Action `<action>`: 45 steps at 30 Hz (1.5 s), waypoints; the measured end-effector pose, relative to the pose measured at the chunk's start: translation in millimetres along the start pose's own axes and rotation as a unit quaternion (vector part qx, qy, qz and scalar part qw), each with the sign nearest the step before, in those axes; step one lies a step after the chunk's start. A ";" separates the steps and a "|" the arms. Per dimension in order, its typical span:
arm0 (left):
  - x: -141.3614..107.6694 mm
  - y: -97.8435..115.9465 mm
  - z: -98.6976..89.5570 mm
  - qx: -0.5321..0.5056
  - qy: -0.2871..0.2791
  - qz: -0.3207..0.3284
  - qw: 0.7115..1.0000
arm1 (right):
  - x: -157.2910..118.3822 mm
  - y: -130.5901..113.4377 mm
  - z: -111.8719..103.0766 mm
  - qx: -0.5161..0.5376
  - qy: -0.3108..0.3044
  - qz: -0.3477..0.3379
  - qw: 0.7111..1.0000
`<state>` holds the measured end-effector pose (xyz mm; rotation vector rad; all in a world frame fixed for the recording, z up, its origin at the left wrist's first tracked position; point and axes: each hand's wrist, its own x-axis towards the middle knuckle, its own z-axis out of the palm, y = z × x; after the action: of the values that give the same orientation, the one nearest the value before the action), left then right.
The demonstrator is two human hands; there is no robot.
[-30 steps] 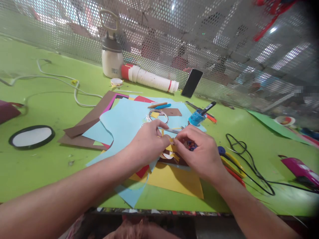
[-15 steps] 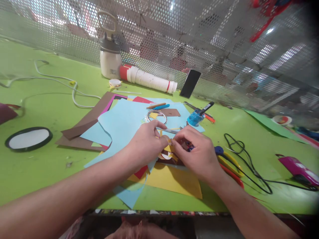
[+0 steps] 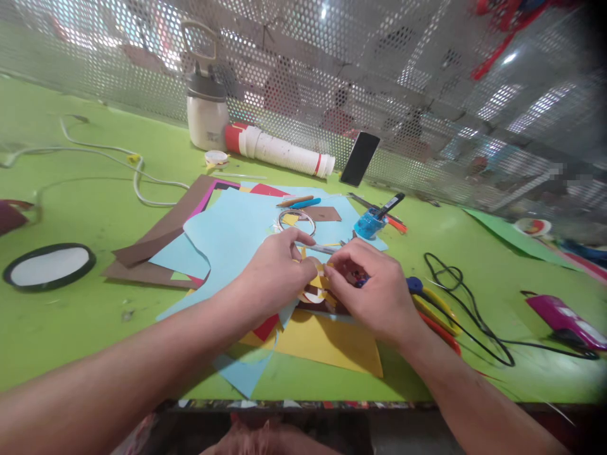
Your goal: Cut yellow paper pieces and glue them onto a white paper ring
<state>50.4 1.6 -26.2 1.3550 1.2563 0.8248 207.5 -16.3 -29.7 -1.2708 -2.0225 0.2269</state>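
Between my hands is a small yellow and white paper cutout (image 3: 313, 294) with a brown patch on it. My left hand (image 3: 284, 262) pinches its upper left side with thumb and fingers. From the other side, my right hand (image 3: 372, 284) pinches the same cutout at its right edge. The fingers hide much of it. Below lie a yellow paper sheet (image 3: 332, 347) and light blue paper (image 3: 227, 234). Just beyond the hands sits a roll of tape (image 3: 296, 222). Scissors with yellow and blue handles (image 3: 439, 303) lie right of my right hand.
A blue pot (image 3: 368, 224) holding a black marker stands behind my right hand. Farther back are a phone (image 3: 360, 158), a stack of white cups (image 3: 279, 150) and a bottle (image 3: 207, 117). A black cord (image 3: 474, 316) and a magenta glue gun (image 3: 564, 321) lie to the right.
The whole view has shifted slightly. Both hands stay on the paper cutout, and the right fingers sit a little differently, showing more of its yellow part.
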 end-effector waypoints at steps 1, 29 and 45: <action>-0.3 0.5 0.2 -0.010 -0.001 -0.004 1.000 | 0.9 0.1 -1.7 0.014 -0.005 0.017 1.000; -0.9 0.7 0.3 -0.009 -0.006 0.012 1.000 | 3.3 -0.8 -4.2 0.028 -0.062 0.058 0.996; -0.7 -0.8 0.1 0.008 -0.010 0.017 1.000 | 3.0 0.7 -2.6 0.014 -0.069 0.043 0.997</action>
<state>50.2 0.8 -26.9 1.3984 1.2296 0.8245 208.9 -14.0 -26.7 -1.3581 -2.0735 0.3916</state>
